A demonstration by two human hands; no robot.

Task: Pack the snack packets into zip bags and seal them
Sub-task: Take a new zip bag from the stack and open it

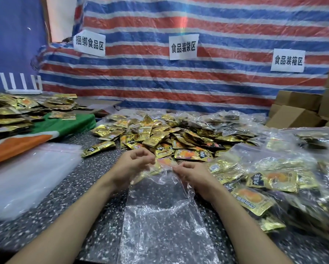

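Head view, two hands [133, 164] [194, 175], one zip bag [160, 216]

A makeshift food-packing workshop: a striped tarpaulin [217, 82] serves as the back wall and carries three paper signs [183, 47] marking bundling, bagging and boxing zones; gold snack packets [160, 134] lie heaped on the speckled worktop [95, 187], clear zip bags [26, 172] sit stacked at the left, and cardboard boxes [301, 111] stand at the right
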